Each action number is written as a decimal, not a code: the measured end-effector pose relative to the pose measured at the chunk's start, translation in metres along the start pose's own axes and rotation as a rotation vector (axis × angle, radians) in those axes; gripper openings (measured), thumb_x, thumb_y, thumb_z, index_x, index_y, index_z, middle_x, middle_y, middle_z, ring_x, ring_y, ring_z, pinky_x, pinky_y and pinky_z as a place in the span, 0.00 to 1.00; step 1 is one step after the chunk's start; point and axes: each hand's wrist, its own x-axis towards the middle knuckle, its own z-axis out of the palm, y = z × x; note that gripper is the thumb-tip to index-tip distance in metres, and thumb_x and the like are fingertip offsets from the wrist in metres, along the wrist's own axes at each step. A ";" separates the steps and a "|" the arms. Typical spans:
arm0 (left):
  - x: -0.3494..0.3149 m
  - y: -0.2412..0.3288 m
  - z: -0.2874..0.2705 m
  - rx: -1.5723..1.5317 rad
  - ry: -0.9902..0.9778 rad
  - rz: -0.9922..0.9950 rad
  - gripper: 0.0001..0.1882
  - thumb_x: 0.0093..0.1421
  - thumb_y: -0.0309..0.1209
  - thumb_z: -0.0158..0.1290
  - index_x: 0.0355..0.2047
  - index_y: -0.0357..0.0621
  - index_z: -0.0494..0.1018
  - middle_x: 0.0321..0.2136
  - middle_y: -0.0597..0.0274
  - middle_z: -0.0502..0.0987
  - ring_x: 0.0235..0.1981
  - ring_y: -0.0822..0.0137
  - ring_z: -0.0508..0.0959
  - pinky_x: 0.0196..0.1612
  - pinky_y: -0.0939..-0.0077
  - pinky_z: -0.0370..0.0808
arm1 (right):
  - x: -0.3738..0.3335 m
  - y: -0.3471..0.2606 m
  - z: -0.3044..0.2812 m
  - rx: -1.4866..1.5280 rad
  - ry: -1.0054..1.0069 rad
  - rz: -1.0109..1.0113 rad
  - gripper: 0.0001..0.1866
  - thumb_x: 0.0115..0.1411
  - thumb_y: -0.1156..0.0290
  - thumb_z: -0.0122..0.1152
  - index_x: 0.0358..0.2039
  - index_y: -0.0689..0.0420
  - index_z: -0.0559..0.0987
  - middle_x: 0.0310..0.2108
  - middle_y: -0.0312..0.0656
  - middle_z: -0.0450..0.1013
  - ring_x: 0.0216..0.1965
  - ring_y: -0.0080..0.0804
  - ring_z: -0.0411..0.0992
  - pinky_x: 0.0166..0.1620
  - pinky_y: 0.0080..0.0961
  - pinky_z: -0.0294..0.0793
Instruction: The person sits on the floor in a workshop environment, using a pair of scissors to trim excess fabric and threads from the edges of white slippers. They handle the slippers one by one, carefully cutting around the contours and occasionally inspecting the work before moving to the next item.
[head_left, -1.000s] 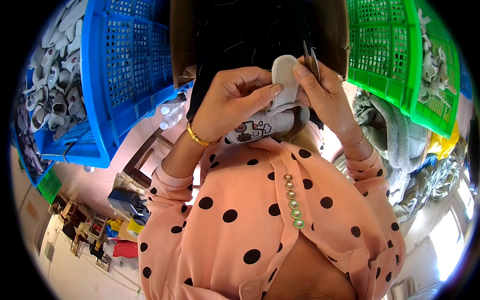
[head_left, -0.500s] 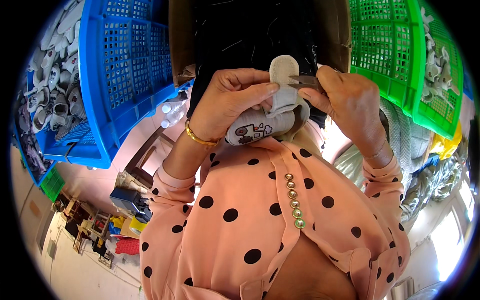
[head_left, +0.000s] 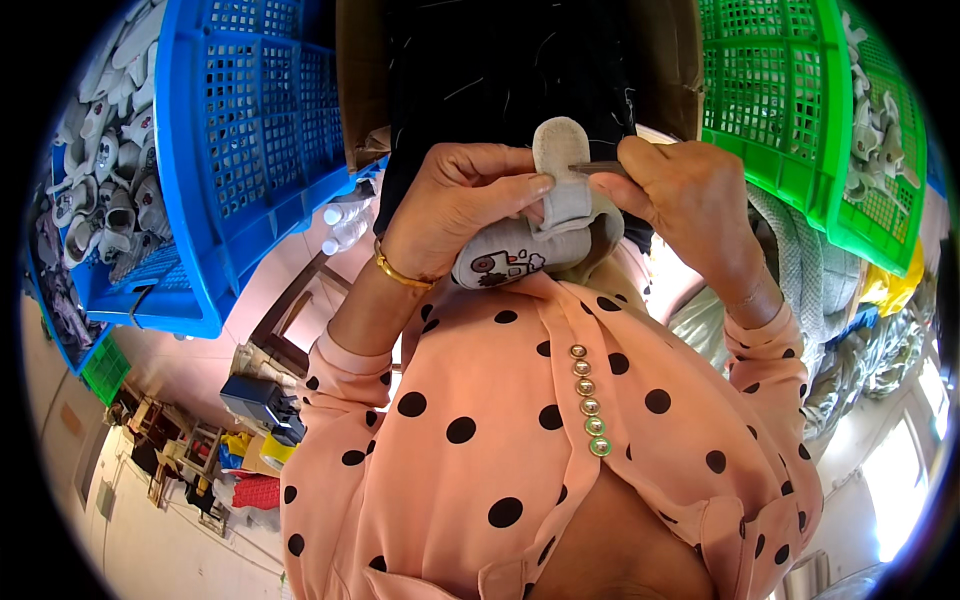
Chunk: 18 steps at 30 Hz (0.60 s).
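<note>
A small light-grey child's shoe (head_left: 500, 252) with a vehicle design on its toe is up in front of my chest. My left hand (head_left: 455, 205) is closed on it, with thumb and fingers pinching the base of its upright strap (head_left: 560, 148). My right hand (head_left: 695, 200) is wrapped round a pair of thread snips (head_left: 603, 168), whose handles are mostly hidden by the fingers. The snips' blades point left and lie against the right edge of the strap, and they look closed together. Part of the shoe's opening is hidden behind the strap.
To the left a tall blue plastic crate (head_left: 262, 130) stands beside a heap of similar small shoes (head_left: 115, 205). A green crate (head_left: 780, 110) with more pieces is on the right. Dark cloth with loose threads (head_left: 500, 70) covers my lap, and a cardboard box wall (head_left: 362, 90) flanks it.
The snips' blades, apart before, now look together. My right hand has shifted slightly left, and the strap has dropped a little and tilted left. My left hand stays closed on the shoe.
</note>
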 end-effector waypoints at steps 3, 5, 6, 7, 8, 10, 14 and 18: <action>-0.003 0.000 0.001 -0.012 0.020 0.008 0.13 0.58 0.27 0.59 0.42 0.33 0.79 0.28 0.61 0.81 0.27 0.78 0.78 0.34 0.86 0.76 | -0.003 0.007 0.012 0.369 -0.055 0.186 0.22 0.60 0.50 0.59 0.22 0.56 0.70 0.13 0.38 0.65 0.15 0.33 0.64 0.20 0.26 0.63; -0.006 0.002 0.000 -0.020 0.039 0.014 0.13 0.58 0.28 0.59 0.42 0.33 0.78 0.29 0.61 0.81 0.27 0.78 0.78 0.34 0.86 0.76 | -0.002 0.007 0.011 0.626 -0.049 0.327 0.20 0.60 0.53 0.60 0.25 0.57 0.71 0.14 0.37 0.66 0.16 0.30 0.65 0.21 0.24 0.64; -0.005 0.002 0.000 -0.018 0.038 0.021 0.13 0.58 0.27 0.59 0.42 0.32 0.78 0.29 0.61 0.81 0.27 0.78 0.78 0.34 0.86 0.76 | 0.000 0.004 0.006 0.713 -0.016 0.376 0.19 0.60 0.54 0.61 0.27 0.58 0.71 0.15 0.37 0.67 0.17 0.28 0.65 0.22 0.23 0.65; -0.005 0.001 -0.001 -0.014 0.039 0.029 0.14 0.58 0.27 0.59 0.42 0.32 0.78 0.29 0.61 0.81 0.27 0.79 0.77 0.34 0.86 0.76 | 0.001 0.000 0.003 0.803 0.018 0.423 0.18 0.60 0.56 0.62 0.29 0.58 0.71 0.16 0.36 0.67 0.17 0.26 0.66 0.23 0.22 0.65; -0.005 0.000 -0.001 -0.010 0.040 0.037 0.14 0.58 0.27 0.59 0.43 0.32 0.78 0.29 0.61 0.81 0.27 0.79 0.77 0.34 0.86 0.76 | 0.002 -0.007 0.002 0.710 0.060 0.358 0.18 0.57 0.57 0.66 0.32 0.57 0.71 0.17 0.33 0.66 0.18 0.21 0.66 0.24 0.19 0.67; -0.006 0.001 0.005 0.025 0.017 0.099 0.13 0.58 0.27 0.59 0.42 0.33 0.78 0.29 0.61 0.81 0.27 0.79 0.77 0.34 0.86 0.76 | 0.006 -0.020 0.004 0.455 0.080 0.242 0.19 0.53 0.56 0.67 0.34 0.55 0.72 0.17 0.35 0.71 0.19 0.28 0.72 0.24 0.21 0.70; -0.007 0.001 0.009 0.139 0.052 0.148 0.11 0.58 0.26 0.58 0.41 0.34 0.80 0.28 0.62 0.81 0.27 0.80 0.77 0.33 0.86 0.75 | 0.013 0.018 0.019 0.002 0.129 0.345 0.12 0.55 0.61 0.63 0.36 0.52 0.73 0.19 0.37 0.75 0.20 0.35 0.76 0.22 0.32 0.73; -0.010 0.004 0.016 0.263 0.113 0.231 0.11 0.57 0.26 0.58 0.40 0.34 0.80 0.27 0.63 0.81 0.26 0.79 0.77 0.31 0.86 0.75 | 0.015 0.018 0.002 0.260 0.286 0.461 0.18 0.52 0.52 0.68 0.33 0.51 0.74 0.18 0.36 0.74 0.20 0.38 0.76 0.23 0.30 0.73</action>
